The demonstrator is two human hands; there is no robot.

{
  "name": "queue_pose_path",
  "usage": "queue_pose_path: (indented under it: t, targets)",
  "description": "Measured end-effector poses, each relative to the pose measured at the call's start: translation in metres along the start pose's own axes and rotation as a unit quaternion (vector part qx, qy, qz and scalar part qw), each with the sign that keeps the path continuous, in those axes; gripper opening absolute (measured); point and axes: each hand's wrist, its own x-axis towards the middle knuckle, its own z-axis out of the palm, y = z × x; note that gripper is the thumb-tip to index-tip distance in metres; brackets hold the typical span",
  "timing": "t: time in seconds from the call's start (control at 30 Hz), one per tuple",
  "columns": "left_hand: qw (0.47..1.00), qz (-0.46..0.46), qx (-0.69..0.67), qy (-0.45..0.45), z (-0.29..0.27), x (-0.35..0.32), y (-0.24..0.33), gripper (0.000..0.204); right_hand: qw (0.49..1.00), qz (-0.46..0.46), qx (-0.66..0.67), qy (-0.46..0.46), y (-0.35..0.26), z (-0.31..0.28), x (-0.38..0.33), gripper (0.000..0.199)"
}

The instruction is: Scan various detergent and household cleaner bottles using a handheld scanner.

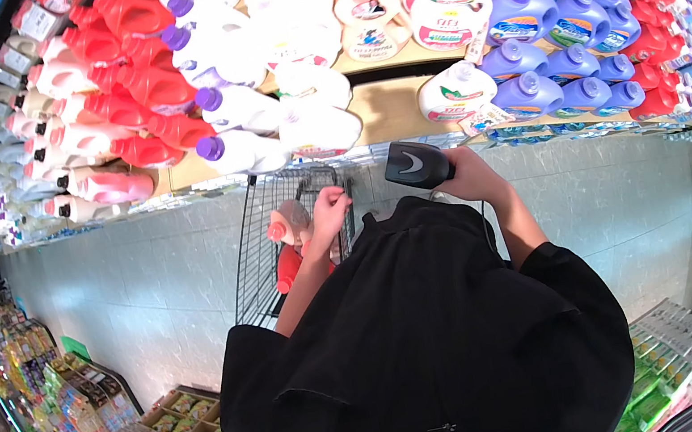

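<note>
My right hand [473, 175] is wrapped round the handle of a black handheld barcode scanner [418, 165], whose head points left, near the shelf front. My left hand [331, 211] is raised over the shopping cart [255, 257], its fingers curled in with nothing visible in them. Beside and below that hand, a pale bottle with a pink-red cap [290, 216] and a red bottle [289, 266] are in the cart; my left forearm hides part of them. Ahead of the scanner, a white detergent bottle [457, 93] stands at the shelf's front edge.
Rows of red bottles [134, 87], white bottles with purple caps [241, 151] and purple bottles [528, 95] fill the shelf [389, 119]. Grey tiled floor [149, 283] lies below. Behind me are boxed goods [181, 418] at left and green packages [660, 370] at right.
</note>
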Motion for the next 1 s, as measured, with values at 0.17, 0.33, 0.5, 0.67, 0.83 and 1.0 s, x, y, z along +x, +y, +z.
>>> queue_pose_path:
  t: [0.17, 0.33, 0.5, 0.67, 0.83, 1.0]
  targets:
    - [0.994, 0.008, -0.068, -0.083, 0.085, 0.063, 0.144, 0.031, 0.993, -0.031, 0.062, 0.093, 0.025, -0.051, -0.030, 0.035]
    - [0.975, 0.062, -0.178, -0.119, 0.159, 0.143, 0.229, 0.055, 0.988, -0.038, 0.054, 0.142, 0.067, -0.088, -0.073, 0.031]
    - [0.964, 0.039, -0.254, -0.072, 0.216, 0.219, 0.253, 0.075, 0.982, 0.027, 0.073, 0.170, 0.093, -0.115, -0.121, 0.034]
    - [0.961, -0.007, -0.273, -0.039, 0.254, 0.257, 0.260, 0.050, 0.972, 0.064, 0.095, 0.206, 0.113, -0.133, -0.152, 0.039]
    - [0.971, -0.003, -0.241, -0.013, 0.256, 0.282, 0.255, 0.038, 0.972, 0.054, 0.081, 0.214, 0.112, -0.151, -0.160, 0.040]
    - [0.984, -0.013, -0.168, 0.055, 0.260, 0.255, 0.250, 0.044, 0.972, 0.065, 0.071, 0.213, 0.119, -0.156, -0.152, 0.040]
